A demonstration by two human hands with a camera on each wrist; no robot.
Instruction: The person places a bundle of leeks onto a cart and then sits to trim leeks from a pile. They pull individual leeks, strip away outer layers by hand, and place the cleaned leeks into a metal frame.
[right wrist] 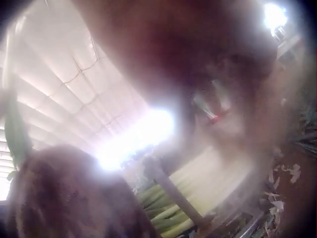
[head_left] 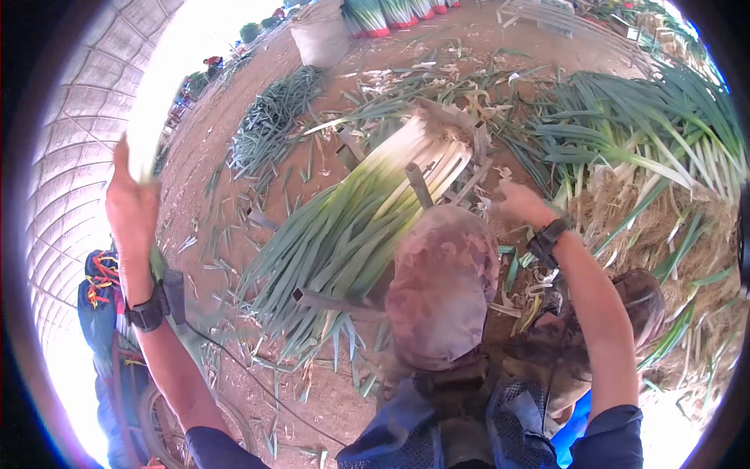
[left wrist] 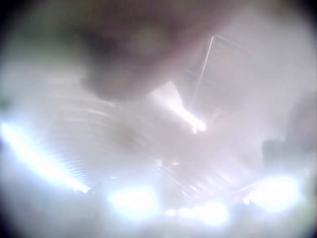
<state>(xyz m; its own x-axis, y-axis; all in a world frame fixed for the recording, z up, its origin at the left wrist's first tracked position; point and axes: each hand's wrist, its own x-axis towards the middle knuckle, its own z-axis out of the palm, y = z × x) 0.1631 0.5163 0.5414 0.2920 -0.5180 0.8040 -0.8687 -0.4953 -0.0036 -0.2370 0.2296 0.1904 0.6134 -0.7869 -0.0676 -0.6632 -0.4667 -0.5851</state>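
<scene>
My left hand (head_left: 131, 211) is raised at the far left with one finger pointing up. It grips a leek, whose pale stalk (left wrist: 181, 111) shows in the left wrist view and whose green leaf (right wrist: 17, 131) appears in the right wrist view. Glare washes out much of the stalk in the head view. My right hand (head_left: 522, 205) is beside the root end of a large leek bundle (head_left: 375, 195), its fingers bent near a small whitish scrap; I cannot tell whether they pinch it. The bundle lies in a metal frame with upright posts (head_left: 419, 186).
Untrimmed leeks (head_left: 648, 133) with shaggy roots are heaped at the right. A pile of cut green leaves (head_left: 273, 117) lies at the back left, near a whitish sack (head_left: 320, 35). Leaf scraps litter the soil. A wheel (head_left: 160, 414) stands at lower left; a cable runs from my left wrist.
</scene>
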